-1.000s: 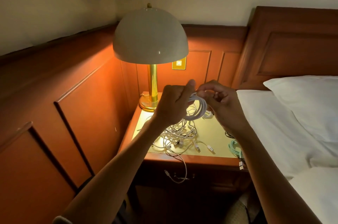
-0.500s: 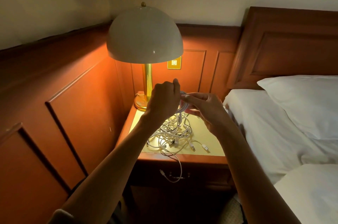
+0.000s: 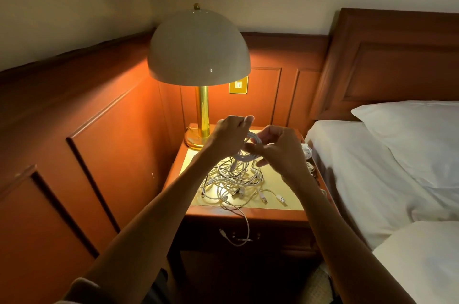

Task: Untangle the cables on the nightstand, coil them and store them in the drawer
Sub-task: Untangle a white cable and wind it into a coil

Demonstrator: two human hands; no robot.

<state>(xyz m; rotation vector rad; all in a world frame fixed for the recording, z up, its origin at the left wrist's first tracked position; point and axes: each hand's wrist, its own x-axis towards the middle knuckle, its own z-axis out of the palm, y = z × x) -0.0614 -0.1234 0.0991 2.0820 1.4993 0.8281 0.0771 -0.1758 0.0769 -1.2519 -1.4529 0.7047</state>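
Above the nightstand (image 3: 293,204) my left hand (image 3: 229,134) and my right hand (image 3: 278,147) both hold one coiled white cable (image 3: 244,155), several loops gathered between them. Under the hands a tangle of white cables (image 3: 231,182) lies on the yellow-lit top, with USB plugs (image 3: 280,198) sticking out to the right. One loose cable end (image 3: 238,239) hangs over the front edge, down across the closed drawer (image 3: 273,236) and its handle. More coiled white cables (image 3: 307,151) lie at the right edge by the bed, partly hidden by my right wrist.
A brass lamp (image 3: 198,55) with a white dome shade stands lit at the back left of the nightstand. Wood panelling (image 3: 87,142) runs along the left, with a wall switch (image 3: 238,84) behind. A bed with white sheets (image 3: 372,179) and pillow (image 3: 417,129) lies on the right.
My hands have stayed together on the white coil, dropping slightly and turning it as loops gather. The view has shifted, so the nightstand sits more to the centre.
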